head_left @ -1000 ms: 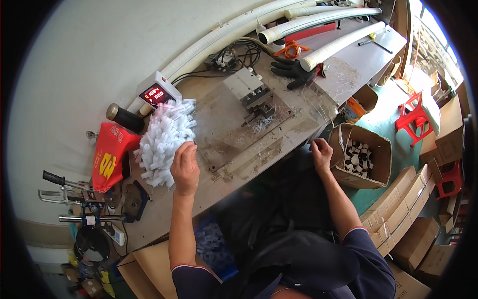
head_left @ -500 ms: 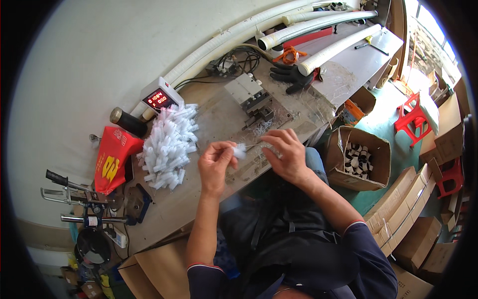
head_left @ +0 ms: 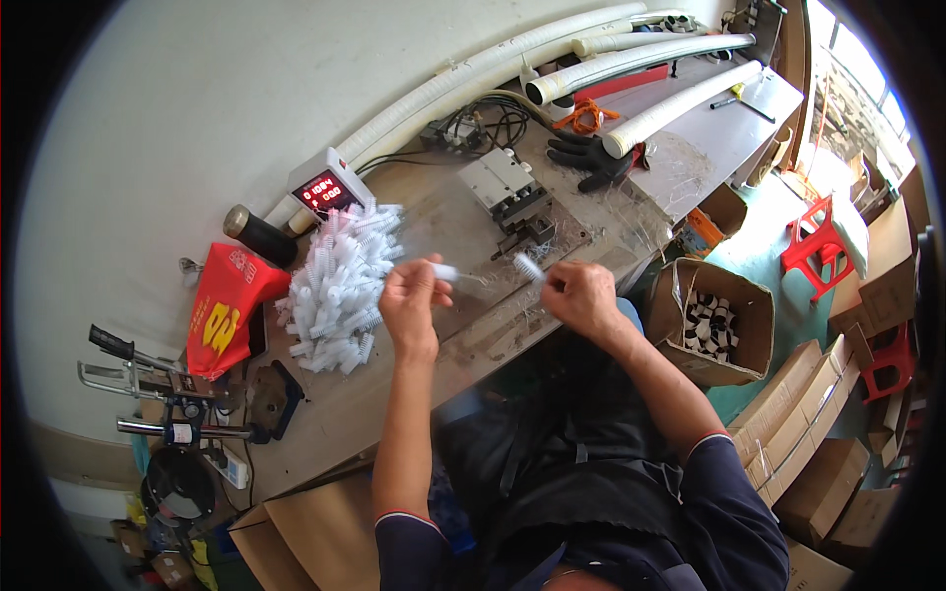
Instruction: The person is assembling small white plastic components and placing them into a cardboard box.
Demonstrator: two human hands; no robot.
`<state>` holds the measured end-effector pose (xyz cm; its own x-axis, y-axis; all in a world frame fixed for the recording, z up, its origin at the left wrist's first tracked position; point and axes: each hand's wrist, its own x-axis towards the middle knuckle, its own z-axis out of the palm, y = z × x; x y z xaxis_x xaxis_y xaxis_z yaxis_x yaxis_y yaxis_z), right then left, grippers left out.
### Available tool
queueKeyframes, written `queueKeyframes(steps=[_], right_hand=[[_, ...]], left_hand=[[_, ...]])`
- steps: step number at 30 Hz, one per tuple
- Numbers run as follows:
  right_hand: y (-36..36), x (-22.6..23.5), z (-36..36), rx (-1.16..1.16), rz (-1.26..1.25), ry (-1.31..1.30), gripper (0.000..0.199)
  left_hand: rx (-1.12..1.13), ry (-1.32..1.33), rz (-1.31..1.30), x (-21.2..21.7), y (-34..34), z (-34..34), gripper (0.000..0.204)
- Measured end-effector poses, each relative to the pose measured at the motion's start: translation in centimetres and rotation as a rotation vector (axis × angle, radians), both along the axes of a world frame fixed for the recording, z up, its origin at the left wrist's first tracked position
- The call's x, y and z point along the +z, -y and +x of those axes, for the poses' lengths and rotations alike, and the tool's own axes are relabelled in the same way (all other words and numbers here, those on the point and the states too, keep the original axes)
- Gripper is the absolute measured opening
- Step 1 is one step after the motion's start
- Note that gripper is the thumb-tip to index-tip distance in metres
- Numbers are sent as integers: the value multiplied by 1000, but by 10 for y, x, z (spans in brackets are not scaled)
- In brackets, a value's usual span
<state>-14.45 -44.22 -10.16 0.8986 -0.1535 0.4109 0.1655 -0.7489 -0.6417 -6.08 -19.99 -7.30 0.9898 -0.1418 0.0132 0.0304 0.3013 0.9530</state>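
Observation:
My left hand (head_left: 412,300) is raised over the workbench (head_left: 325,433) and pinches a small white brush piece (head_left: 445,272) at its fingertips. My right hand (head_left: 581,295) is closed on another small white bristled piece (head_left: 529,267), held a short way to the right of the first. The two pieces are apart, with a thin wire between them. A heap of white bristle brushes (head_left: 340,286) lies just left of my left hand. A small grey metal machine (head_left: 507,187) stands on the bench beyond both hands.
A white counter box with red digits (head_left: 325,187), a dark bottle (head_left: 258,234) and a red bag (head_left: 225,310) sit at the left. Black gloves (head_left: 591,158) and long white foam tubes (head_left: 631,64) lie at the back. An open carton (head_left: 711,320) of small parts stands right.
My left hand left the brush heap and my right hand came up from the carton side; both met over the bench, then drew slightly apart, each holding a white piece.

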Motion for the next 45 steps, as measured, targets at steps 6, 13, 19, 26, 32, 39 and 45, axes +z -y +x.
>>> queueKeyframes(steps=[6, 13, 19, 26, 32, 39, 45], right_hand=[[8, 1, 20, -194, 63, -126, 15], [2, -5, 37, -232, 63, -182, 17], [-8, -7, 45, -285, 101, -174, 18], [-8, -3, 46, -300, 125, -211, 19], [-7, -3, 48, -300, 132, -216, 19], [-7, -4, 50, -304, 188, -225, 19], [-8, -6, 48, -307, 209, -194, 19]], left_hand=[[459, 763, 918, -32, -9, 17, 11], [441, 856, 1121, -44, -6, 4, 20], [404, 830, 1094, -48, -10, 5, 16], [415, 860, 1072, -45, -10, 4, 16], [424, 852, 1069, -45, -9, 5, 15], [439, 859, 1094, -45, -7, 3, 14], [441, 857, 1100, -44, -7, 2, 13]])
